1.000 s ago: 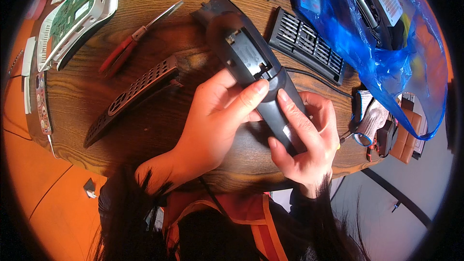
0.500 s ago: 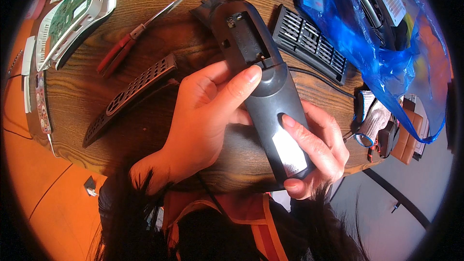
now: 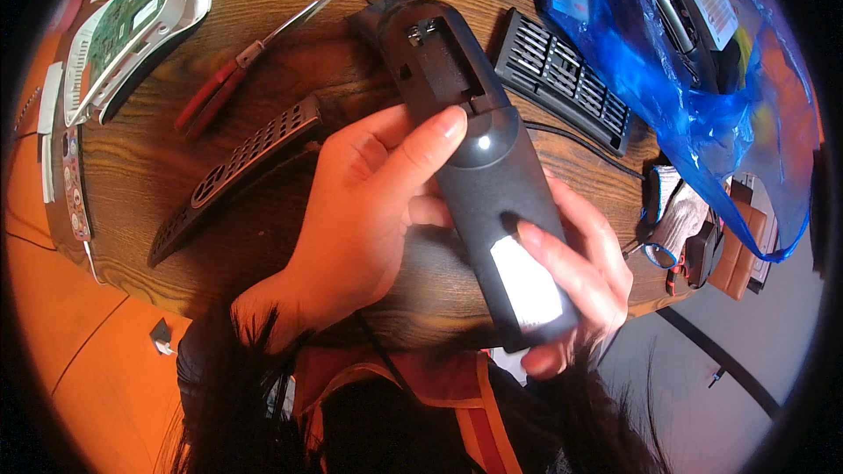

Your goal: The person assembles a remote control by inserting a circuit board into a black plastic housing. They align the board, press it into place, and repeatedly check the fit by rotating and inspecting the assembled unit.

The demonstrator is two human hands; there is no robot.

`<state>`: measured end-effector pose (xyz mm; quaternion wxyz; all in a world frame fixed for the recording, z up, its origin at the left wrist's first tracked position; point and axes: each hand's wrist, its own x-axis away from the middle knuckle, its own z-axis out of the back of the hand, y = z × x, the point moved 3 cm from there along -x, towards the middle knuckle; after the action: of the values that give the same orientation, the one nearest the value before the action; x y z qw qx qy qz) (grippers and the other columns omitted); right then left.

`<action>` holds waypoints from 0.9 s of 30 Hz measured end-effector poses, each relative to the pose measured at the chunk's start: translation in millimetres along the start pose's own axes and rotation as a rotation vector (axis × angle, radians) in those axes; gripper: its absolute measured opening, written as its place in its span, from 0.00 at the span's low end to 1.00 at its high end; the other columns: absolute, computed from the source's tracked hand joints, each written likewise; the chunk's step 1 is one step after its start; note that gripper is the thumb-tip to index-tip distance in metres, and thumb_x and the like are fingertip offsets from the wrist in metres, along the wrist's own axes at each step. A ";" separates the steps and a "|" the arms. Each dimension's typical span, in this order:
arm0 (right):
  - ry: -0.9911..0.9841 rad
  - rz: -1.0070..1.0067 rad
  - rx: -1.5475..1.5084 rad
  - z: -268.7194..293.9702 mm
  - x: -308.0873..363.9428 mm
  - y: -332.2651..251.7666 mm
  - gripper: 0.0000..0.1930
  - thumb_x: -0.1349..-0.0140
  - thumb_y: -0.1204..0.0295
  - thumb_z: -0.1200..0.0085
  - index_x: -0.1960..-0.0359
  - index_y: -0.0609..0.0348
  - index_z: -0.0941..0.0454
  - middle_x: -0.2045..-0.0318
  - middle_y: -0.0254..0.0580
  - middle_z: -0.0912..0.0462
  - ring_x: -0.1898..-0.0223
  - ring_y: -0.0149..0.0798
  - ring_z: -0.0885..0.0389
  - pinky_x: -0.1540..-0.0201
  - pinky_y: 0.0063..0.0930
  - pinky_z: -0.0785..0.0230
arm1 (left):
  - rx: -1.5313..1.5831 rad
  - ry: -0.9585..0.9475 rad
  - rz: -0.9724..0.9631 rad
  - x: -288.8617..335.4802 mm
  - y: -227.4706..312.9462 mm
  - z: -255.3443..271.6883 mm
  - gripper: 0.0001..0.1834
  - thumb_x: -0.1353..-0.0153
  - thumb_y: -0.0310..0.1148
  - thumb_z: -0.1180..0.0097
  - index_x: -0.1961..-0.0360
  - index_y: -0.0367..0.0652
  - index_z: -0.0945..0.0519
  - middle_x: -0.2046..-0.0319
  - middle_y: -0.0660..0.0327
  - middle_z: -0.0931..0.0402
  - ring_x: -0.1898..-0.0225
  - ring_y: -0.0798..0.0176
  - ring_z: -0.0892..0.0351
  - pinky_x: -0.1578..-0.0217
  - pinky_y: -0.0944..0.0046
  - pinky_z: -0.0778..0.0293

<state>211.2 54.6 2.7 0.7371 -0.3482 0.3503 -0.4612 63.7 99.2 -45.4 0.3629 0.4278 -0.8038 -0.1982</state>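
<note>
My left hand (image 3: 369, 197) grips the upper half of a black remote control back shell (image 3: 496, 193). Its thumb lies by the lower edge of an uncovered battery compartment with metal spring contacts. My right hand (image 3: 584, 281) is wrapped round the shell's lower end, thumb near a white label (image 3: 527, 285). The shell is tilted, its far end up and to the left. Beside my left hand, on the wooden table, lies a long black front panel (image 3: 237, 175) with rows of button holes. A dark flat piece (image 3: 392, 2) shows at the shell's far end; whether it is attached I cannot tell.
A red-handled tool with a long metal tip (image 3: 250, 61) lies at the far left, near a white case with a green circuit board (image 3: 140, 9). Rightward are a screwdriver bit set (image 3: 562, 79), a blue plastic bag (image 3: 615, 53) and a pale glove (image 3: 680, 219).
The shell has shifted and turned slightly in my hands, its lower end coming down a little. My right fingers have moved slightly lower, and the glare on the label has changed.
</note>
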 end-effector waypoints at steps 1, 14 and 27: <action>0.043 -0.009 -0.050 -1.4 0.2 -2.8 0.25 0.58 0.56 0.42 0.61 0.62 0.22 0.53 0.64 0.32 0.53 0.55 0.29 0.52 0.39 0.34 | 0.027 -0.010 -0.016 0.4 2.5 0.1 0.15 0.39 0.34 0.59 0.58 0.32 0.30 0.65 0.55 0.25 0.65 0.66 0.24 0.64 0.68 0.26; -0.234 -0.141 0.028 7.4 19.5 -16.8 0.22 0.59 0.79 0.43 0.56 0.53 0.26 0.43 0.55 0.43 0.41 0.54 0.43 0.42 0.42 0.45 | -0.020 -0.040 0.102 -0.9 3.4 7.3 0.15 0.41 0.36 0.55 0.61 0.34 0.27 0.68 0.57 0.24 0.70 0.66 0.22 0.73 0.67 0.24; -0.253 -0.113 0.020 10.9 17.2 -9.8 0.24 0.62 0.79 0.41 0.57 0.54 0.25 0.45 0.61 0.40 0.44 0.56 0.38 0.45 0.42 0.41 | 0.054 -0.036 0.128 -1.9 -0.1 7.8 0.15 0.41 0.37 0.54 0.61 0.35 0.27 0.67 0.58 0.23 0.71 0.66 0.22 0.73 0.68 0.24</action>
<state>221.7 37.6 13.1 0.7516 -0.4155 0.2298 -0.4579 58.6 100.8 -51.4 0.3485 0.3815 -0.8410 -0.1604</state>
